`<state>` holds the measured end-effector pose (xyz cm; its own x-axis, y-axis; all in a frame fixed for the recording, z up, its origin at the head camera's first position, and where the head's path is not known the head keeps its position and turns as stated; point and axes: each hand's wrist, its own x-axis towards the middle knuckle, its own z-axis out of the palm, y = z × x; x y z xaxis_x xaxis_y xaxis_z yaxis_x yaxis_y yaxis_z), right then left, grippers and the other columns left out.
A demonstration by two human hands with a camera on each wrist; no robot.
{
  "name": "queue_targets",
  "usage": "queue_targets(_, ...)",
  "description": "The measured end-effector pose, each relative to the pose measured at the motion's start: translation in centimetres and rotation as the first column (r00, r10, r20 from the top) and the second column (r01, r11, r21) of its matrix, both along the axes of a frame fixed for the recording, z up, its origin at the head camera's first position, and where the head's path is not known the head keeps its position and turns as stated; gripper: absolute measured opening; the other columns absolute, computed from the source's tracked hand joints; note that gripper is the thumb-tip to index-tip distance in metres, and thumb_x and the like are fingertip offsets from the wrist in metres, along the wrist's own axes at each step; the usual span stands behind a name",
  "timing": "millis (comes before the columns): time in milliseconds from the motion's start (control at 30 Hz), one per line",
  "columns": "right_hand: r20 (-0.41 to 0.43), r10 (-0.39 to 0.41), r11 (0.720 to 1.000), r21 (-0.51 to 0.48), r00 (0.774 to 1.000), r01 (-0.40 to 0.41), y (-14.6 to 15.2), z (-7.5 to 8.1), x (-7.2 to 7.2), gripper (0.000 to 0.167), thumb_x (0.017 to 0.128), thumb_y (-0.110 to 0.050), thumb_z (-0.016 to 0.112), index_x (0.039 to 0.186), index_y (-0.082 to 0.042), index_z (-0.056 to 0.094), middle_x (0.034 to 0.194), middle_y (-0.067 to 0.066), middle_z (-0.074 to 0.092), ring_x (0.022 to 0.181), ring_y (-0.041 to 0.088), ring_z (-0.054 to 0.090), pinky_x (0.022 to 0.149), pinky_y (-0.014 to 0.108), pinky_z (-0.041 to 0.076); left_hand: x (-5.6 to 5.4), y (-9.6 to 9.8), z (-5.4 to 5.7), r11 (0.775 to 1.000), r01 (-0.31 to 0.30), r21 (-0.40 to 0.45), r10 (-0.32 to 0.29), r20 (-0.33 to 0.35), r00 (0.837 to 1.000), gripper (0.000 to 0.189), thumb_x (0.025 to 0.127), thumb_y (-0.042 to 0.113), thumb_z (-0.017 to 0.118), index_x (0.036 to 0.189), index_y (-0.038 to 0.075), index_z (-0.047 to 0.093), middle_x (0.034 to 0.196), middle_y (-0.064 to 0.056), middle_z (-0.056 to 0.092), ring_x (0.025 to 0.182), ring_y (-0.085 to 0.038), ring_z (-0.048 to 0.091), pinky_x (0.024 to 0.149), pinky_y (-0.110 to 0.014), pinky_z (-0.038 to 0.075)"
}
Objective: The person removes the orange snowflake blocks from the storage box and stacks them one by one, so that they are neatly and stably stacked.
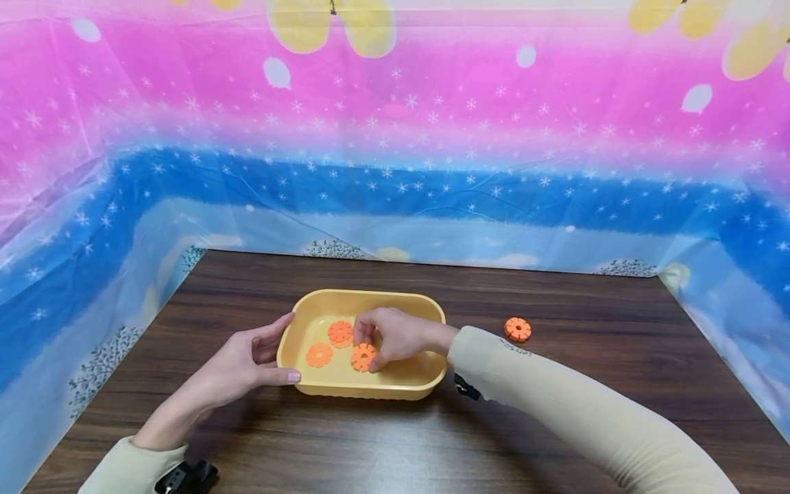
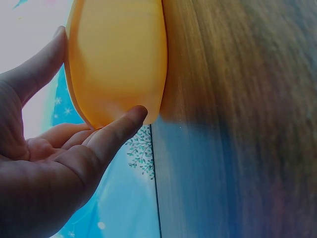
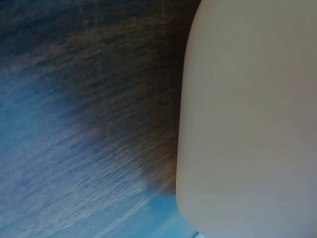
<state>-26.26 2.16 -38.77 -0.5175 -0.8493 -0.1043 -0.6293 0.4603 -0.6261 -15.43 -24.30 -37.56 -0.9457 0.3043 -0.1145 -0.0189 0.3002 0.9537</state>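
Observation:
A yellow rectangular tub [image 1: 370, 392] with rounded corners rests on the table. My left hand [image 1: 237, 367] grips its left end, thumb at the near corner and fingers along the far side of that end; the left wrist view shows the digits spread around the tub wall [image 2: 119, 59]. Reaching over the right rim, my right hand [image 1: 400, 334] pinches an orange notched plastic disc [image 1: 362, 357] inside the tub. Left of it lie another notched disc [image 1: 319, 355] and overlapping discs [image 1: 340, 332]. The right wrist view does not show the fingers.
On the table to the right of the tub, beyond my right forearm, sits a small stack of orange notched discs [image 1: 517, 329]. The dark wood table [image 1: 382, 439] ends at the back against a patterned pink and blue cloth [image 1: 432, 199].

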Motion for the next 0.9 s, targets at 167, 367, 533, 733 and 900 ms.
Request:
queue_targets(167,0.001,0.011,1.0,0.013,1.0,-0.011,0.15,0.04,0.0,0.043,0.064,-0.01,0.085,0.098,-0.015,0.059,0.087,0.004,0.06,0.08,0.018,0.055,0.068,0.021,0.045,0.0,-0.04,-0.1,1.0,-0.001,-0.009,0.001,0.001,1.0,0.095,0.073,0.015,0.08,0.148,0.011,0.021,0.146,-0.018,0.028,0.124,-0.032,0.041,0.084,-0.032,0.049)
queue_targets(367,0.001,0.025,0.999,0.021,1.0,-0.025,0.29,0.24,-0.03,0.044,0.064,-0.008,0.084,0.101,-0.015,0.062,0.089,0.003,0.059,0.083,0.018,0.054,0.069,0.021,0.045,-0.1,-0.01,-0.16,1.0,0.004,0.002,-0.004,-0.003,1.0,0.095,0.073,0.014,0.08,0.148,0.01,0.021,0.146,-0.018,0.029,0.124,-0.032,0.041,0.085,-0.032,0.049)
queue_targets(533,0.001,0.03,0.999,0.017,1.0,-0.03,0.41,0.23,-0.11,0.041,0.065,-0.006,0.083,0.1,-0.014,0.063,0.088,0.005,0.059,0.082,0.019,0.053,0.067,0.02,0.044,-0.13,0.02,-0.14,1.0,0.003,-0.002,-0.003,-0.004,1.0,0.095,0.073,0.015,0.08,0.148,0.011,0.021,0.146,-0.018,0.029,0.124,-0.032,0.041,0.085,-0.032,0.049)
queue_targets(733,0.016,0.024,1.0,-0.001,1.0,-0.024,0.54,0.26,-0.1,0.039,0.065,-0.005,0.082,0.099,-0.014,0.065,0.086,0.004,0.059,0.082,0.02,0.053,0.066,0.02,0.044,-0.06,0.03,-0.06,1.0,0.002,-0.002,-0.002,-0.002,1.0,0.095,0.073,0.015,0.08,0.148,0.011,0.021,0.146,-0.018,0.029,0.125,-0.032,0.041,0.084,-0.032,0.049)
queue_targets(900,0.023,0.014,1.0,-0.008,1.0,-0.014,0.58,0.42,-0.01,0.038,0.065,-0.006,0.082,0.099,-0.013,0.066,0.087,0.002,0.059,0.083,0.02,0.053,0.067,0.02,0.043,0.0,0.03,0.03,1.0,0.003,-0.001,-0.003,-0.007,1.0,0.095,0.073,0.014,0.079,0.148,0.01,0.021,0.146,-0.018,0.028,0.125,-0.033,0.04,0.084,-0.032,0.05)
